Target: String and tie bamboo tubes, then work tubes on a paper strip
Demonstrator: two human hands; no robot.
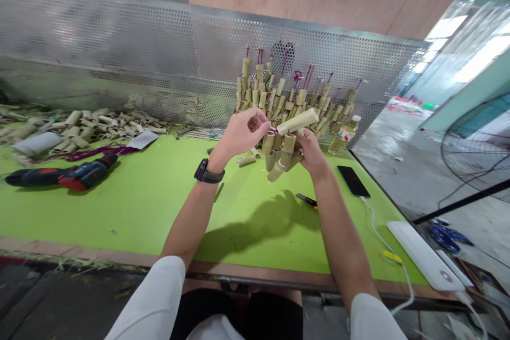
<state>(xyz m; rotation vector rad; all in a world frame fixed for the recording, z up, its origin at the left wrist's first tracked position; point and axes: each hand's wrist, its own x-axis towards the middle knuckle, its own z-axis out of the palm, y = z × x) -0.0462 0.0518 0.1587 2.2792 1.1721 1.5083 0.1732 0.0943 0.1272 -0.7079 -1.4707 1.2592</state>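
Above the table's middle I hold up a cluster of short bamboo tubes (278,156) strung together. My right hand (312,151) is closed on the cluster from its right side, with the fingertips partly hidden behind the tubes. One longer, paler bamboo tube (298,121) lies slanted across the top of the cluster. At its left end shows a bit of purple cord (275,130). My left hand (247,128) has thumb and forefinger pinched together at this cord. A dark watch band sits on my left wrist.
Finished-looking bamboo strings (279,101) hang on the perforated metal panel (159,37). To the left are a heap of cut bamboo (83,127) and a cordless drill (75,174). A utility knife (306,200), phone (354,181), bottle (345,135) and white power strip (424,255) lie or stand at the right.
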